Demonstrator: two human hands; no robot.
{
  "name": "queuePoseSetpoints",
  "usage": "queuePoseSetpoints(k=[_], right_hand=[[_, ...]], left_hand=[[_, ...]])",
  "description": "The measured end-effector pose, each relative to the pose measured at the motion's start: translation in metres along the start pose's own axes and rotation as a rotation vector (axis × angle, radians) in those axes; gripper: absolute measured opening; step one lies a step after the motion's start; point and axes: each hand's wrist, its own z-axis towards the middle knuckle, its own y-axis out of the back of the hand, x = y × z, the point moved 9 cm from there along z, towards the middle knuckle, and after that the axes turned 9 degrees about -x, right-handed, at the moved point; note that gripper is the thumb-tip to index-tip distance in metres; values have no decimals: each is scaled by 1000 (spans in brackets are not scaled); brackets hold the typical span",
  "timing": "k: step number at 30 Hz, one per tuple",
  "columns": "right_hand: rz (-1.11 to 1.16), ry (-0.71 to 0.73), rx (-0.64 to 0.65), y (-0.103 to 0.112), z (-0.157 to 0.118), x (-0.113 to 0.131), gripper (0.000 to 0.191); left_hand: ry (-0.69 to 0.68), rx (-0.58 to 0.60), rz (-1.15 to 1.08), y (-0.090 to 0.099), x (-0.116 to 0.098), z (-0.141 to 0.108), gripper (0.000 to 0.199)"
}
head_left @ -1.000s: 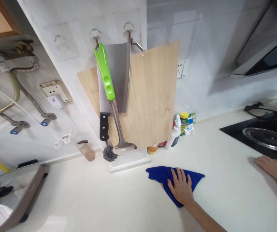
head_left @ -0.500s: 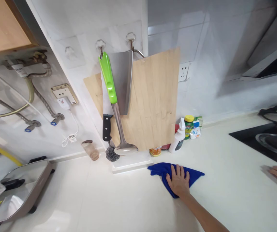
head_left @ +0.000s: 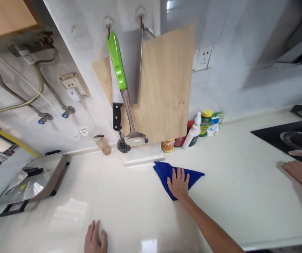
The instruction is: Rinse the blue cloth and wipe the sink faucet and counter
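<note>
Nearest, the left hand (head_left: 95,239) is at the counter (head_left: 124,200), fingers loose, holding nothing I can see. The right hand (head_left: 179,184) lies flat on the blue cloth (head_left: 163,174), fingers spread, pinning it to the counter rather than clutching; uneven pressure could make it bunch or slip free. Another person's hand (head_left: 300,172) rests near the hob (head_left: 272,132). Beyond, a long sweep could topple the spray bottle (head_left: 192,136) or knock the hanging ladle (head_left: 121,80).

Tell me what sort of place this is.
Most likely a kitchen: a green-handled ladle hangs in the middle of the view, a glass-lidded pan stands at the left, and what looks like a black cooktop lies at the right.
</note>
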Motion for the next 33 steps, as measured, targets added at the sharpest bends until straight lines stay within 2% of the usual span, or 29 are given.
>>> queuePoseSetpoints(k=[6,11,13,14,16,19,21,23,26,28,30,33], right_hand=[[13,92,105,18,-56,25,63],[20,112,118,34,-97,39,64],[30,106,109,40,-113,51,65],[37,105,103,44,-120,59,65],[62,112,90,51,-134,76,65],[140,158,84,63,-147,96,65],[233,212,105,68,-150,98,64],[375,240,122,74,-151,85,53],[556,101,22,89,-152,30,37],[555,-49,-82,99,-159,-18,35],[487,-147,-150,107,-170,-54,35],[384,-187,-188,111,-179,-79,35]], left_hand=[[-37,31,9,8,-29,-1,50],[-30,45,-6,6,-29,-5,48],[-44,49,-23,6,-36,-8,45],[-76,54,-44,5,-46,-9,44],[-195,84,-125,0,-81,-13,43],[-418,191,-327,-15,-157,-24,52],[-568,300,-454,-30,-209,-36,56],[-699,393,-501,-45,-251,-52,54],[-780,441,-444,-68,-287,-71,50],[-777,437,-390,-78,-298,-82,53],[-776,434,-366,-83,-305,-93,63],[-811,451,-352,-85,-309,-101,74]])
